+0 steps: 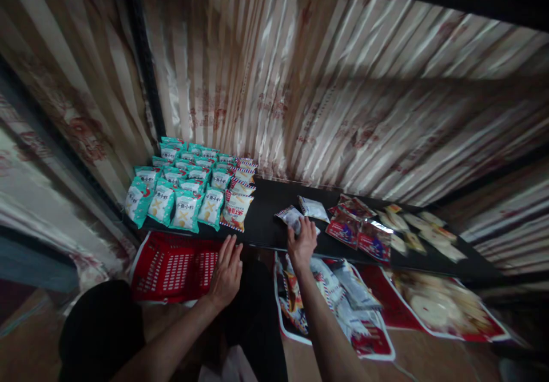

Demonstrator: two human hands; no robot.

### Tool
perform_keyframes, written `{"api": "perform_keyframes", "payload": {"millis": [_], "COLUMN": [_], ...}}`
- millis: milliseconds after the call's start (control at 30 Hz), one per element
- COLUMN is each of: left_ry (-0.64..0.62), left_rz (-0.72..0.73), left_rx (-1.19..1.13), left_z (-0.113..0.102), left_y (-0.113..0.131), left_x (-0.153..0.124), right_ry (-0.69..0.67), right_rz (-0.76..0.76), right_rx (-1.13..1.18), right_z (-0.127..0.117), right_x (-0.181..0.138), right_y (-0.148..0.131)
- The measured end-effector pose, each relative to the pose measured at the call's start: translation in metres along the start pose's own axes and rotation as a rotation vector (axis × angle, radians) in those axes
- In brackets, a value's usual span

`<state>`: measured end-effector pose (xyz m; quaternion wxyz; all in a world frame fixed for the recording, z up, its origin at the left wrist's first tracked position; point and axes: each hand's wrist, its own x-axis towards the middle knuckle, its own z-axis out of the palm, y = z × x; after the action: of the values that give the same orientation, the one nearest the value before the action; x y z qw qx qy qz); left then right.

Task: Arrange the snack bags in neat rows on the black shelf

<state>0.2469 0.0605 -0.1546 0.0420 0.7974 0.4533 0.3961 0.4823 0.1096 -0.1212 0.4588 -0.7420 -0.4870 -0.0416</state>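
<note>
On the brown floor (295, 362), three baskets stand along the near side of a black shelf (266, 216): a red basket (180, 267) at left with its slotted base showing, a packed basket (388, 352) right of centre with a white rim, and another filled basket (506, 335) at far right. The left hand (225, 276) is over the red basket's right end, just short of the shelf's near edge, its fingers straight and only slightly spread. The right hand (302, 245) reaches across that edge to a packet (291, 217) lying on the middle of the shelf; its fingers bend over the packet, but I cannot tell whether they pinch it. Left of it, a stretch of black surface gives sideways room up to a column of cream bags (237, 209) and the teal bags (186, 207), which stand in rows to the left end. Just beyond the packet lies a white packet (314, 208); close on the right, red packets (345, 226) and pale packets (437, 236) limit the room. A pleated curtain (266, 56) backs the far edge, with a dark post (143, 50) at left.
</note>
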Motion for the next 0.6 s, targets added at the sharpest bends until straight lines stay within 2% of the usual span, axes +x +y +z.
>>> {"api": "perform_keyframes", "payload": {"millis": [67,200,367,467,600], "left_ry": [0.017,0.026,0.017,-0.023,-0.042], "left_rz": [-0.004,-0.027,-0.166,-0.402,-0.843], "left_rx": [-0.033,-0.090,-0.254,-0.478,-0.920], "left_z": [0.004,0.013,0.034,0.049,0.058], "left_y": [0.015,0.040,0.065,0.081,0.104], "left_x": [0.004,0.011,0.017,0.027,0.047], "right_ry": [0.000,-0.177,-0.250,-0.249,-0.270], "right_rz": [0.034,0.071,-0.098,-0.152,-0.207], "right_rx": [-0.062,-0.065,-0.065,-0.062,0.055], "right_z": [-0.011,-0.017,-0.015,-0.020,-0.035], "right_x": [0.016,0.032,0.034,0.027,0.014], "right_y": [0.025,0.059,0.071,0.068,0.062]}}
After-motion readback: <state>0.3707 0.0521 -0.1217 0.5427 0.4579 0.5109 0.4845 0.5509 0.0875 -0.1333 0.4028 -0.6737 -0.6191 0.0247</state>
